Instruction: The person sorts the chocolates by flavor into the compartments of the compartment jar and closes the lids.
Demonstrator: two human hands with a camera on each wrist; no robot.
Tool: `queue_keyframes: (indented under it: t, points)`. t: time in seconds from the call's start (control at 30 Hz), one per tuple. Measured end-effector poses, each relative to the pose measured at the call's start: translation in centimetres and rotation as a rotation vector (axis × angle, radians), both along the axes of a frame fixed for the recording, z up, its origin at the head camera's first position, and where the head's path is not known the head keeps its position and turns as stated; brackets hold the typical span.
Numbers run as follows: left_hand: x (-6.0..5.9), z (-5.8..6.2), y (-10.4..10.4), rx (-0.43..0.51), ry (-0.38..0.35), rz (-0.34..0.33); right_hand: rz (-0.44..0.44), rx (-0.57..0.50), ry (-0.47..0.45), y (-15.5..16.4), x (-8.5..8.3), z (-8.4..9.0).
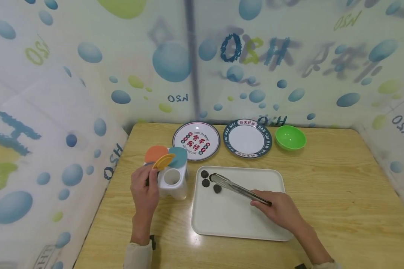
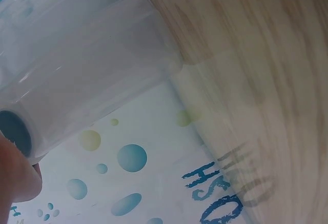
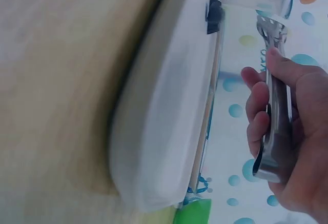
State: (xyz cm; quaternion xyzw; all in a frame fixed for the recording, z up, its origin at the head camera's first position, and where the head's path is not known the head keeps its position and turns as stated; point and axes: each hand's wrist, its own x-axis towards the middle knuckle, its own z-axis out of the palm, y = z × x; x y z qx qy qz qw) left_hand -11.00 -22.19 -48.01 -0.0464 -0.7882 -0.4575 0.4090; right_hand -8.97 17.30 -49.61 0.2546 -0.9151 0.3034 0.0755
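Tongs' (image 1: 237, 188) tips over one dark piece (image 1: 211, 177), contact unclear.

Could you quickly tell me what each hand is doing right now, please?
Left hand: fingers grip the white container.
Right hand: fingers grip the metal tongs.

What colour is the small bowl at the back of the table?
The bowl is bright green, clearest in the head view.

bare hands; pale, perhaps cream sleeve cuffs (image 1: 138, 254) at both wrists.
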Motion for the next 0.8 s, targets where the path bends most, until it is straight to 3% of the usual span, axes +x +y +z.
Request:
queue_keyframes:
  t: [0.23,0.4,0.8]
  points:
    - [-0.1,0.0,0.1,-0.001,0.019,-0.026,-0.040,0.174,-0.114,0.4,-0.1,0.7]
    - [-0.3,0.1,0.0,0.000,0.066,-0.022,-0.021,0.220,-0.185,0.6,0.1,0.0]
    - [-0.2,-0.2,-0.3,-0.019,0.051,-0.029,0.013,0.237,-0.089,0.3,-0.1,-0.3]
